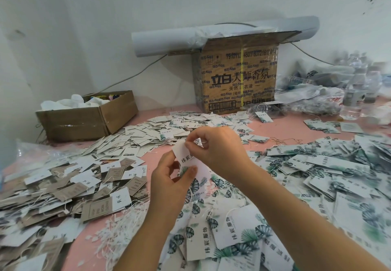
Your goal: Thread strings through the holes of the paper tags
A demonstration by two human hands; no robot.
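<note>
At the centre, a person's left hand grips the lower part of a white paper tag between thumb and fingers. The right hand pinches at the tag's top edge, where a thin white string shows. Leaf-printed tags are heaped from three to five o'clock, and brown and white tags toward nine. Loose strings lie at seven. On the pink table, a printed cardboard box stands at twelve and a smaller open box at ten.
</note>
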